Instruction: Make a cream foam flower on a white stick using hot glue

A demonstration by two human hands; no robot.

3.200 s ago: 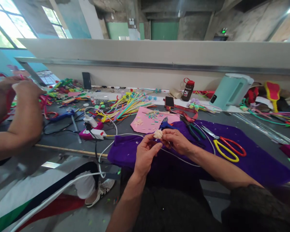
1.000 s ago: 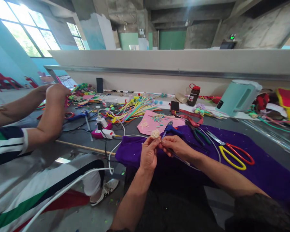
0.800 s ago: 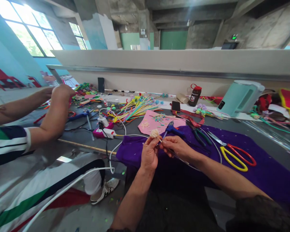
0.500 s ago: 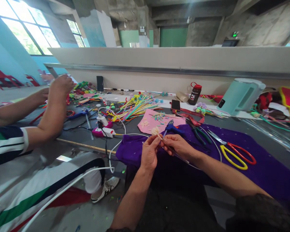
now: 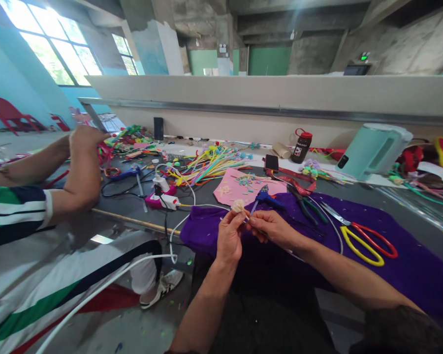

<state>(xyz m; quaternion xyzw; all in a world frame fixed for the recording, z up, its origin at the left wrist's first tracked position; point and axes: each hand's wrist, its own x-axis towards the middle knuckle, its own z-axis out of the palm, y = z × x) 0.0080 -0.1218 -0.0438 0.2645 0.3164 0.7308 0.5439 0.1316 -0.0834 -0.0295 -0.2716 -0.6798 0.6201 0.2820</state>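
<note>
Holding with the left hand [image 5: 230, 237] a cream flower-like piece [image 5: 237, 206], gripped from below between thumb and forefinger, with the other fingers curled inward. Pinching with the right hand [image 5: 268, 227] a thin pale stem [image 5: 247, 217], just under this piece and partly hidden, with fingertips almost completely closed. Holding both in the air above the near edge of the worktop [image 5: 127, 212], over a purple cloth [image 5: 376, 216]. Can see a blue glue gun [image 5: 268, 198] just beyond the right hand, beside a pink sheet [image 5: 243, 193] with small cut pieces [image 5: 248, 181] on it. Farther to the right on the cloth, can see pliers [image 5: 309, 206] with dark green handles, then scissors [image 5: 350, 225] with one red and one yellow handle. Toward the far edge of the worktop, can notice a bundle of coloured pipe cleaners [image 5: 212, 167], a smartphone [image 5: 271, 163], a dark bottle [image 5: 301, 147] with red cap, and a mint-green kettle [image 5: 374, 153]. Near the left part of the near edge, can find a magenta and white power strip [image 5: 165, 201], and to its left the bent arm [image 5: 84, 174] of another person.
</note>
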